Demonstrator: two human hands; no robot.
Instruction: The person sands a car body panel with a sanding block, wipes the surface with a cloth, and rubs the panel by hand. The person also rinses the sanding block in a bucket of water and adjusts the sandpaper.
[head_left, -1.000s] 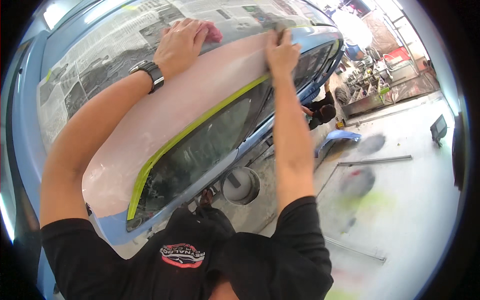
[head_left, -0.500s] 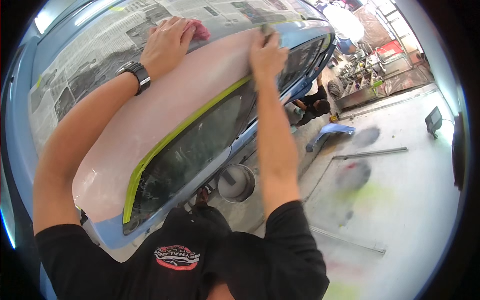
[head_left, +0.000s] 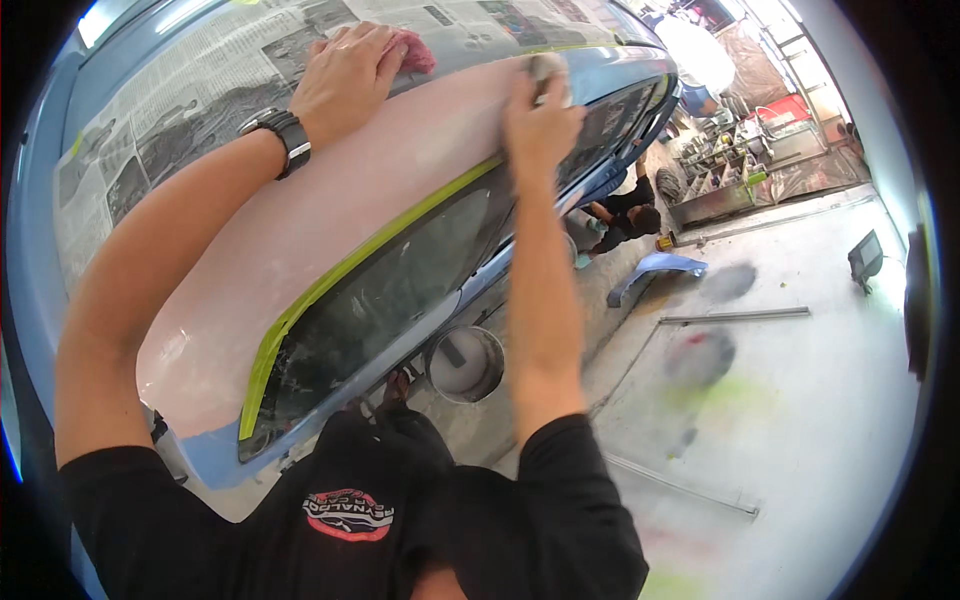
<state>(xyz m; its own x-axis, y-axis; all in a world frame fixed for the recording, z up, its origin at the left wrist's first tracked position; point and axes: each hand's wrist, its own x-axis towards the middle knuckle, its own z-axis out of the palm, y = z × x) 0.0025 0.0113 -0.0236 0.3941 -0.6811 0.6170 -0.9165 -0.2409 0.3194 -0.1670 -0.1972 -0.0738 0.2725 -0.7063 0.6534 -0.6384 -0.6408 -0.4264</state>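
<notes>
A car's long panel (head_left: pixel 300 235) has a dull pinkish coat, with blue paint past its ends. On its upper edge rests my left hand (head_left: pixel 345 80), fingers bent around a crumpled red-pink cloth (head_left: pixel 416 54). Toward the panel's far end, my right hand (head_left: pixel 543 128) grips a small greyish pad (head_left: pixel 545 68) against the surface; the pad is blurred and partly covered by the fingers. Yellow-green masking tape (head_left: pixel 335 275) runs between the coated strip and the side window (head_left: pixel 400 275). Printed newspaper (head_left: pixel 215 105) covers the area above the panel.
A round bucket (head_left: pixel 464 365) with pale liquid stands on the floor beside the car, near my feet. Farther along, another person (head_left: pixel 628 218) in dark clothing crouches by the car. A blue fender-like part (head_left: pixel 655 272) lies near the paint-stained white wall (head_left: pixel 770 390).
My right hand has shifted slightly to the right and down with the pad, which now shows more. The left hand keeps the cloth at the panel's upper edge. The view has shifted a little.
</notes>
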